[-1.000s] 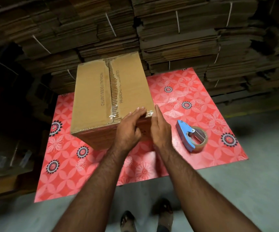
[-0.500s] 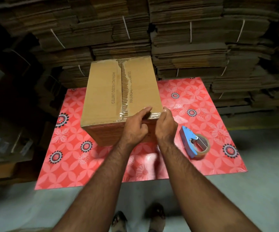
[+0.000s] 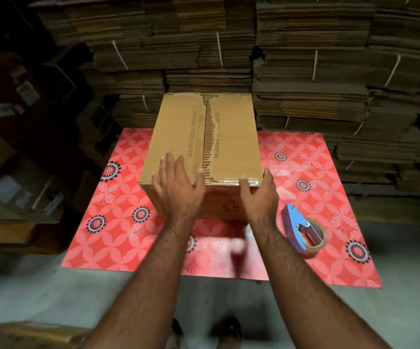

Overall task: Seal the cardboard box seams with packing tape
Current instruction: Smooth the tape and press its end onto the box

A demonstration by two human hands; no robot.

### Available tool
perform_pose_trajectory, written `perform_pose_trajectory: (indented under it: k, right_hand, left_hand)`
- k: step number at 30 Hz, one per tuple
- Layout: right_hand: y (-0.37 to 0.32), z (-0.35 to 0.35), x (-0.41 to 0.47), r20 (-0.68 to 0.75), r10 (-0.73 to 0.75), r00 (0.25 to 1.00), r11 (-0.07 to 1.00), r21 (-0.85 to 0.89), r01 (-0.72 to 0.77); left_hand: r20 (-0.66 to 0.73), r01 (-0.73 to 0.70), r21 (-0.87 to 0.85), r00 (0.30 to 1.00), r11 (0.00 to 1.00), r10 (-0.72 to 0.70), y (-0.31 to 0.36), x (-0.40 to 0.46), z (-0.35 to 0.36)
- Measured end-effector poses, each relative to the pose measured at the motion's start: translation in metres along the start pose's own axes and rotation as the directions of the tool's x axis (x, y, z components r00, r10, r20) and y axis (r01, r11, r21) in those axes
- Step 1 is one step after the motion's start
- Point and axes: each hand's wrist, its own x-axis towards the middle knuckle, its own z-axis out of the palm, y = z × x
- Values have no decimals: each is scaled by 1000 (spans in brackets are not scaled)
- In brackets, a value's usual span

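A brown cardboard box (image 3: pixel 178 132) with printed text stands on a red flower-patterned mat (image 3: pixel 118 222). Its top flaps meet at a torn middle seam, and clear tape shines along the near top edge. My left hand (image 3: pixel 178 190) lies flat, fingers spread, over the box's near left top and edge. My right hand (image 3: pixel 260 193) is spread over the near right corner, thumb on the taped edge. A blue tape dispenser (image 3: pixel 302 229) with a roll of clear tape lies on the mat to the right of my right hand, untouched.
Tall stacks of flattened, tied cardboard (image 3: pixel 317 79) rise right behind the box and mat. Dark boxes (image 3: pixel 15 152) crowd the left side. Grey concrete floor (image 3: pixel 52 293) lies in front of the mat, with my feet (image 3: pixel 226 328) at the bottom.
Both hands were pinched close together at the box's near right edge; now they have spread apart and opened flat, the left sliding left over the top. The view shifted, so the box sits more centred.
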Motion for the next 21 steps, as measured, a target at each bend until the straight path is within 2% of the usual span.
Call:
perform_pose_trajectory:
  k: [3,4,6,8,11,13,21]
  right_hand:
    - [4,-3,7,27,-29,999,1000,-8,29]
    - [5,-4,9,38,-29,999,999,-14,30]
    - [4,-7,11,62,-24,998,999,-24,26]
    - [1,-11,10,76,-19,997,1000,-9,20]
    - [-1,-19,5,109,4,994,1000,-2,-4]
    - [1,-27,-2,111,34,993,999,-8,-33]
    - [21,-61,-69,52,103,993,994,-32,-102]
  left_hand:
    - [-59,308,-94,947,947,-314,-27,25,-24]
    - [-18,392,-116,918,912,-397,-39,35,-31]
    - [152,484,-125,872,866,-466,-59,49,-39]
    - [275,523,-157,838,838,-471,-66,52,-43]
    - [299,550,-232,825,802,-479,-62,42,-50]
    - [322,537,-226,828,813,-458,-60,34,-56]
    - [427,434,-294,857,852,-289,-72,-24,-80]
